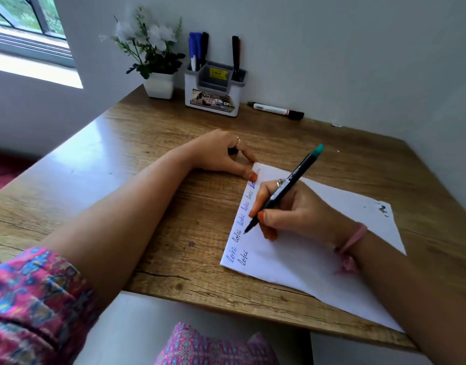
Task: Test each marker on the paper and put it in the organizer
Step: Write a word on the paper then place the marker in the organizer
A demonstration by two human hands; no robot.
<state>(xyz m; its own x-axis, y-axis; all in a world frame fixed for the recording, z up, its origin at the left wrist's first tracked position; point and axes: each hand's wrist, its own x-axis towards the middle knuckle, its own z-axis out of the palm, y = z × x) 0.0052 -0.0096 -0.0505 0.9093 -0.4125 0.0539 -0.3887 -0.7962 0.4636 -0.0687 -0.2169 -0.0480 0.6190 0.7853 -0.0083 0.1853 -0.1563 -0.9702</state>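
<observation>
The right hand (292, 212) pinches a black marker with a teal end (284, 189) between thumb and fingers, tip down on the white paper (319, 248) at the start of a second column of handwritten test words (243, 219); the left hand (221, 156) rests curled on the counter (137, 159), thumb tip touching the paper's far corner and a small dark object, probably the cap (233, 150), tucked under its fingers, though I cannot tell for sure; the sheet hangs past the counter's near edge, so the likeliest trouble, as I judge it, is the paper sliding or pivoting under the stroke because only one corner is pinned, which would smear or skew the mark; the heel of the right hand lies on the paper beside fresh ink and could drag it into a blot like the dark smudge (382, 208) at the far right corner; if the cap is indeed in the left hand it could roll off when the hand lifts; the white organizer (213, 101) stands well apart by the wall next to the potted flowers (153, 54), already holding several markers (200, 48), and a reach there could knock the loose white marker (275, 110) lying just beside it
</observation>
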